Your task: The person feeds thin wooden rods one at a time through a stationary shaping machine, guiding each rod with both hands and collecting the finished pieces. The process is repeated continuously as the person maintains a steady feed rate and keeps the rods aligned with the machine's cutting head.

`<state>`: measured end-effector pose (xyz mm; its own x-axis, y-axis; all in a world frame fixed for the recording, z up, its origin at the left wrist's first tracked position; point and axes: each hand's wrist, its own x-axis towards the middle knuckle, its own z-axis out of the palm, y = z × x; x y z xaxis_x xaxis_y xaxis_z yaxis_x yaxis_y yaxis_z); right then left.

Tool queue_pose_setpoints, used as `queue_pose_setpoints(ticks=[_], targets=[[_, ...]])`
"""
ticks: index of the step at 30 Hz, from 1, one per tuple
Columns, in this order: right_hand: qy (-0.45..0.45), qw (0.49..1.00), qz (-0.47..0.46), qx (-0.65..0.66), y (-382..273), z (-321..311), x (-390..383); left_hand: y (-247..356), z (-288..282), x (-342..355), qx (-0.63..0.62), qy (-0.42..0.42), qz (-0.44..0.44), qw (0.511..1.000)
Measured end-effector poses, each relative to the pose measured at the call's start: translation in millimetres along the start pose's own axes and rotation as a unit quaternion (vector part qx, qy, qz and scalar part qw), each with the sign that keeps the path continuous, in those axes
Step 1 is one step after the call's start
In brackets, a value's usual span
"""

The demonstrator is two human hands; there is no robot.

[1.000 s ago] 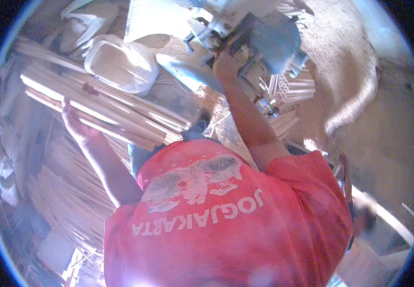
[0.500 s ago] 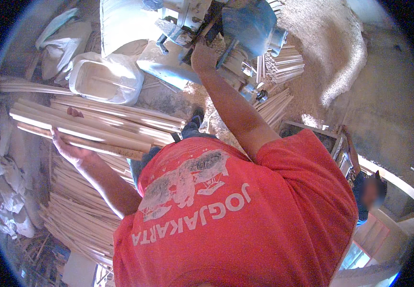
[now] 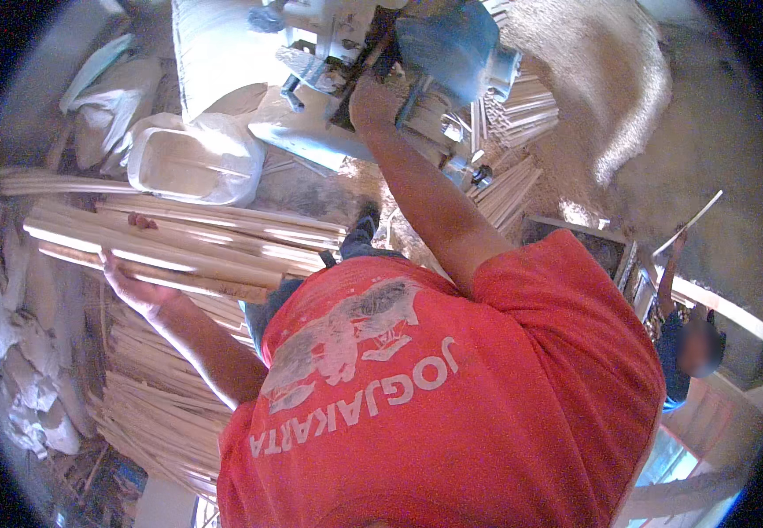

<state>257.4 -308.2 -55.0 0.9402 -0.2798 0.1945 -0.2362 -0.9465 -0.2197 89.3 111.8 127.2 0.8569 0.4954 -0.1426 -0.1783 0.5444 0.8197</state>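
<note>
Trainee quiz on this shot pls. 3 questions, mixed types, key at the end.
1. True or false: the left hand holds nothing.
2. Pick one. The right hand is at:
a) the sawdust heap
b) the blue machine
c) the red shirt
3. Fill in: in the picture, the white container stands to the ____ of the blue machine.

Key
1. False: it grips a stack of wooden strips.
2. b
3. left
</note>
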Motion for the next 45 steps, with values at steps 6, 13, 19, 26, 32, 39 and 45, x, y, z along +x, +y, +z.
queue_pose_setpoints(ticks=[6, 13, 19, 26, 32, 39, 45], targets=[[-0.047, 0.997, 0.022, 0.053, -7, -20, 2, -5, 3, 5, 0.018, 0.053, -0.013, 0.998], [0.075, 0.997, 0.018, 0.024, -12, -32, 3, -10, -1, 15, -0.032, 0.020, -0.050, 0.998], [-0.084, 0.988, 0.111, 0.068, -16, -36, 17, -14, 5, 15, 0.007, -0.006, -0.028, 1.000], [0.063, 0.998, 0.013, -0.019, -9, -28, 21, -12, 15, 9, -0.001, 0.030, -0.028, 0.999], [-0.004, 1.000, 0.012, -0.022, 7, -20, 40, -13, 32, -5, -0.064, -0.031, -0.046, 0.996], [-0.044, 0.973, -0.038, 0.222, -68, -114, -25, -30, 25, -7, -0.074, -0.045, -0.078, 0.993], [-0.235, 0.842, -0.268, 0.404, -145, -199, -122, -50, 41, -13, -0.091, -0.024, -0.104, 0.990]])
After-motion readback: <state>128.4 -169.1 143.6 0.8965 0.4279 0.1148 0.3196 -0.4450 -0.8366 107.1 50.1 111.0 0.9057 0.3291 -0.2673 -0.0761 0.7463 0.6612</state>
